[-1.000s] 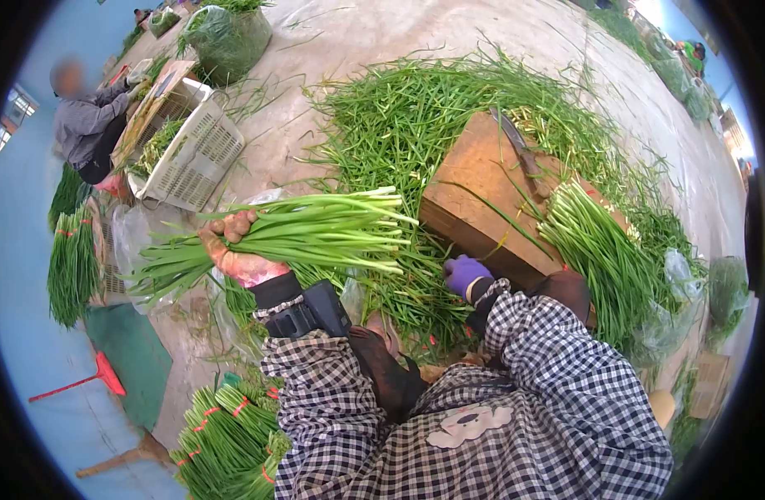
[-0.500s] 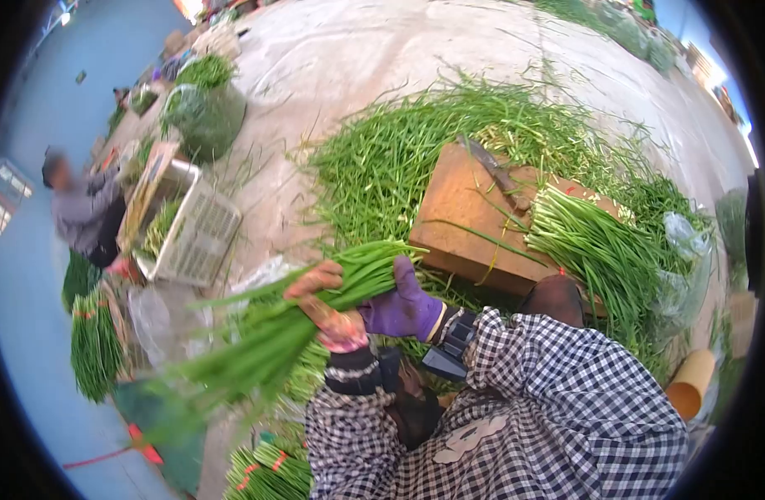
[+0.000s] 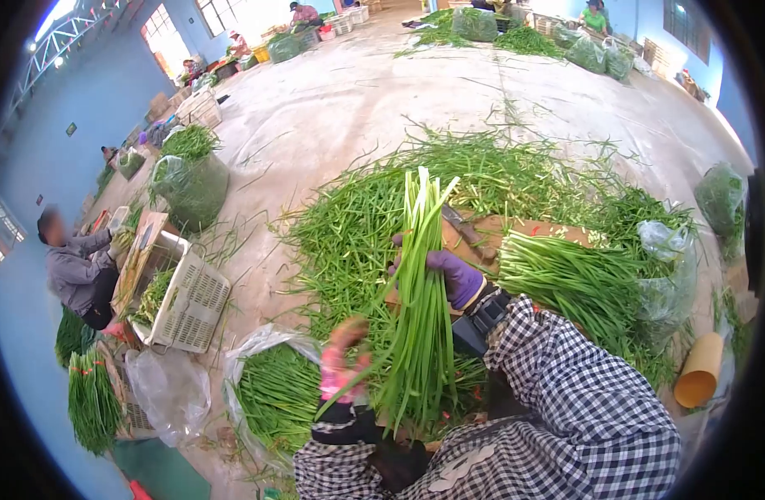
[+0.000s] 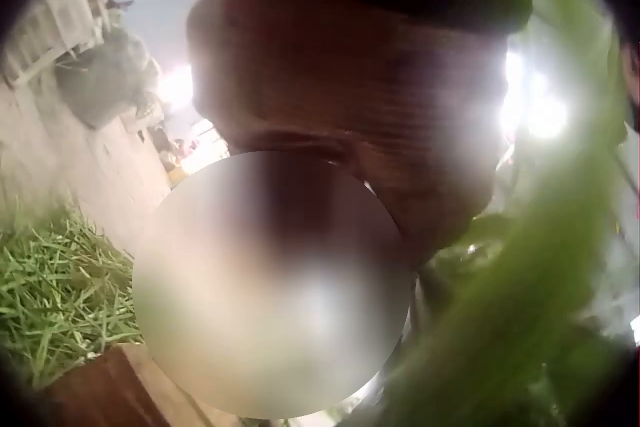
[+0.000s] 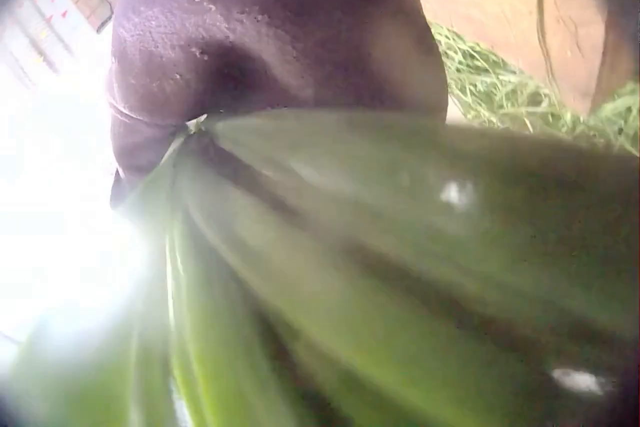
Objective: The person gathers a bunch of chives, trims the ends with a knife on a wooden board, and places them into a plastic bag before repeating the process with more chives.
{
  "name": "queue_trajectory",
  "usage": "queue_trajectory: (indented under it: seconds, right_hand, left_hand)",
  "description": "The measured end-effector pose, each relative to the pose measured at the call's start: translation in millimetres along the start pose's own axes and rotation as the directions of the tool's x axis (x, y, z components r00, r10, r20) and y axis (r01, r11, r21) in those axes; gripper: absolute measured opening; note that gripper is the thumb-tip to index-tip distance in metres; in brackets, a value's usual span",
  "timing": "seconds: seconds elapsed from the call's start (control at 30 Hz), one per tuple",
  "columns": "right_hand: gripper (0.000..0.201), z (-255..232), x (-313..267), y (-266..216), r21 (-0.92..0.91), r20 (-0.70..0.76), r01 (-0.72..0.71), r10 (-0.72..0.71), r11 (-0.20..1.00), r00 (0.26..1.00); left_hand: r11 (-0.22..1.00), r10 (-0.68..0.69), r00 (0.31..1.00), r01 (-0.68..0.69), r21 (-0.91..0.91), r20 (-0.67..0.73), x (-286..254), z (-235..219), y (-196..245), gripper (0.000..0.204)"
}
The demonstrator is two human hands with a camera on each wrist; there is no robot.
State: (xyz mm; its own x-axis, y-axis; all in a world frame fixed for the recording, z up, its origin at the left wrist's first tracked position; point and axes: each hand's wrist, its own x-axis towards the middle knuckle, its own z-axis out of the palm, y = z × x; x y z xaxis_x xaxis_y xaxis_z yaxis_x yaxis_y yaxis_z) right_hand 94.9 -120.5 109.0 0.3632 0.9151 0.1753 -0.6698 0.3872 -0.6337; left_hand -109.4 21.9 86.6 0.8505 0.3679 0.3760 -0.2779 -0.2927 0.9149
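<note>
My right hand [image 3: 457,277], in a purple glove, grips a bunch of garlic chives [image 3: 422,317]. The bunch stands nearly upright, white stem ends at the top and green leaves hanging below. Close up in the right wrist view, the leaves [image 5: 360,257] run past the gloved hand [image 5: 270,57]. Just left of the leaves is my left hand [image 3: 342,362], blurred, fingers raised and holding nothing. A knife [image 3: 470,234] lies on a brown block [image 3: 505,223] behind the right hand. More chives [image 3: 565,279] are heaped on the block's right side.
Loose chive leaves [image 3: 349,225] cover the floor ahead. An opened plastic bag of chives [image 3: 278,387] lies at the left, near a white crate [image 3: 195,300] and a seated person [image 3: 78,267]. A cardboard tube [image 3: 699,371] stands at the right.
The bunch passed from the left hand to the right and turned from lying sideways to upright. My left hand let go and drew back left. The head view tilted up.
</note>
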Motion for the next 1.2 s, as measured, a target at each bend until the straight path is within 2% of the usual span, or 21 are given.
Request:
queue_trajectory:
  seconds: [0.03,0.07,0.1,0.17,0.2,0.27,0.33,0.4,0.47,0.5,0.53,0.57,0.6,0.63,0.7,0.73,0.8,0.97,1.03,1.17,1.2]
  right_hand:
    - [0.067,-5.5,-4.7,-1.7,0.038,-0.092,-0.072,0.075,0.997,0.993]
    - [0.067,-3.8,-7.3,-2.1,0.037,-0.091,-0.075,0.078,0.996,0.993]
    - [0.065,0.2,-9.0,-1.2,-0.004,-0.078,-0.092,0.092,0.996,0.993]
    - [0.068,-8.7,-4.7,13.7,-0.140,-0.056,-0.133,0.126,0.981,0.990]
    - [0.068,-6.1,-6.3,20.0,-0.132,-0.050,-0.145,0.139,0.981,0.989]
    - [0.065,3.1,-8.4,29.0,-0.123,-0.031,-0.251,0.249,0.960,0.968]
    - [0.062,8.2,-6.7,33.5,-0.123,0.003,-0.268,0.271,0.955,0.963]
    - [0.058,8.3,-5.9,39.1,-0.190,-0.046,-0.326,0.323,0.926,0.945]
    - [0.053,0.4,-2.8,51.1,-0.226,-0.074,-0.306,0.297,0.925,0.952]
    - [0.049,-0.8,0.8,56.6,-0.269,-0.097,-0.291,0.275,0.918,0.957]
    - [0.049,6.9,4.4,58.6,-0.287,-0.066,-0.318,0.313,0.904,0.948]
    - [0.045,19.9,5.5,57.3,-0.326,-0.132,-0.224,0.190,0.918,0.973]
    - [0.041,32.3,5.3,54.8,-0.369,-0.196,-0.121,0.050,0.922,0.979]
    - [0.038,42.0,5.0,52.1,-0.435,-0.243,-0.096,-0.014,0.896,0.970]
    - [0.037,47.3,6.0,55.9,-0.496,-0.248,-0.046,-0.091,0.867,0.964]
    - [0.037,47.8,4.4,56.2,-0.545,-0.253,0.010,-0.175,0.838,0.951]
    - [0.036,38.9,3.6,60.2,-0.522,-0.246,0.061,-0.219,0.850,0.944]
    - [0.032,29.2,9.1,62.2,-0.553,-0.201,0.181,-0.341,0.814,0.919]
    - [0.036,29.8,15.4,58.2,-0.343,-0.379,0.137,-0.271,0.929,0.885]
    - [0.022,39.1,24.5,41.2,-0.302,-0.465,0.184,-0.313,0.935,0.828]
    - [0.018,38.8,29.8,29.9,-0.287,-0.458,0.281,-0.389,0.916,0.799]
  left_hand:
    - [0.987,0.010,0.990,-0.032,-0.155,-0.143,0.2,-11.5,-16.4,0.042]
    - [0.952,-0.004,0.958,-0.084,-0.295,-0.286,0.0,-21.1,-32.3,0.040]
    - [0.953,-0.006,0.956,-0.083,-0.291,-0.292,4.0,-25.7,-25.7,0.040]
    - [0.824,-0.229,0.764,-0.178,-0.539,-0.603,12.6,-33.3,-4.7,0.039]
    - [0.829,-0.232,0.755,-0.176,-0.531,-0.613,10.1,-41.5,-8.5,0.039]
    - [0.700,-0.204,0.690,-0.392,-0.597,-0.694,8.1,-57.2,-20.1,0.038]
    - [0.718,-0.160,0.658,-0.434,-0.544,-0.736,6.7,-58.8,-23.0,0.032]
    - [0.827,-0.032,0.870,-0.253,-0.501,-0.492,12.5,-32.5,-5.6,0.042]
    - [0.709,-0.082,0.981,-0.067,-0.702,-0.176,7.2,-6.3,-31.2,0.058]
    - [0.745,-0.380,0.925,0.294,-0.599,-0.018,4.8,10.0,-19.2,0.070]
    - [0.757,-0.426,0.905,0.359,-0.546,0.004,6.8,28.2,-15.2,0.073]
    - [0.763,-0.470,0.882,0.421,-0.490,0.026,8.8,46.5,-11.1,0.076]
    - [0.835,-0.258,0.966,0.210,-0.509,-0.024,12.7,59.1,-17.3,0.070]
    - [0.835,-0.253,0.966,0.194,-0.515,-0.046,11.9,57.7,-26.7,0.070]
    - [0.887,-0.298,0.953,0.296,-0.354,0.050,12.7,60.5,-35.6,0.059]
    - [0.884,-0.294,0.955,0.291,-0.365,0.050,12.0,62.2,-31.4,0.059]
    - [0.683,-0.457,0.884,0.421,-0.597,0.099,9.0,57.7,-17.7,0.049]
    - [0.684,-0.497,0.864,0.445,-0.578,0.077,9.4,52.0,-9.9,0.046]
    - [0.694,-0.503,0.858,0.471,-0.544,0.102,11.6,49.0,-2.1,0.039]
    - [0.709,-0.477,0.876,0.428,-0.561,0.066,13.4,45.7,7.2,0.035]
    - [0.693,-0.478,0.873,0.443,-0.568,0.098,11.1,45.1,2.9,0.034]
